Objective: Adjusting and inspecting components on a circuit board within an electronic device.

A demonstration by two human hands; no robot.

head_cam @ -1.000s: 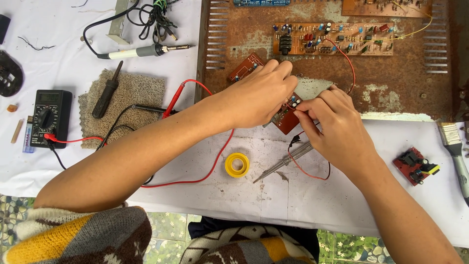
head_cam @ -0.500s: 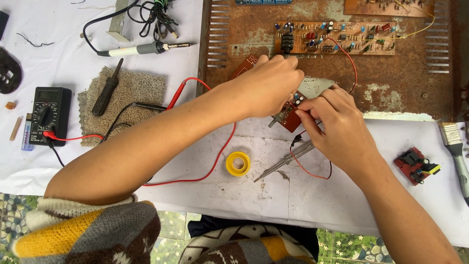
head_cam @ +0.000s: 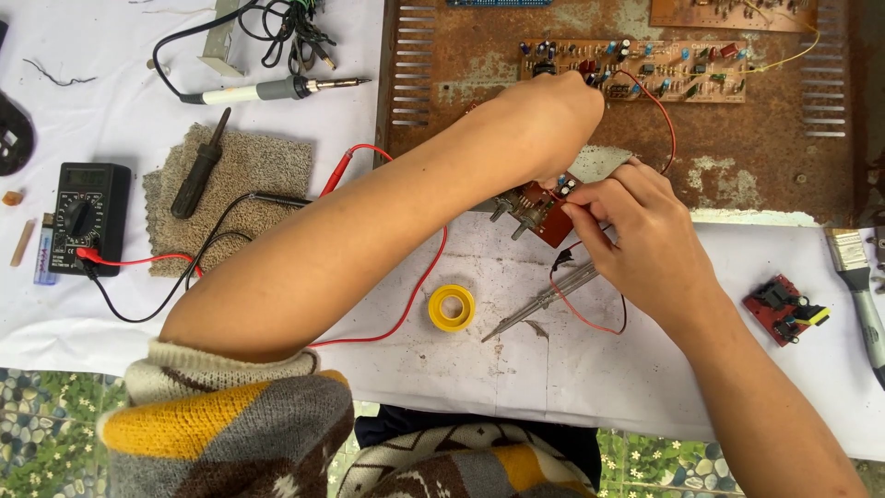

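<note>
A roll of yellow tape (head_cam: 452,307) and a metal probe (head_cam: 544,304) lie nearest on the white sheet (head_cam: 516,369). Just beyond, both hands close on a small red circuit board (head_cam: 539,207) — the right hand (head_cam: 645,240) pinching its 3 o'clock edge, the left hand (head_cam: 548,124) curled over its far side at 12 o'clock. A steady, edge-only grip looks wisest — clear of the red wire (head_cam: 659,111) running to the rusty chassis (head_cam: 627,101).
</note>
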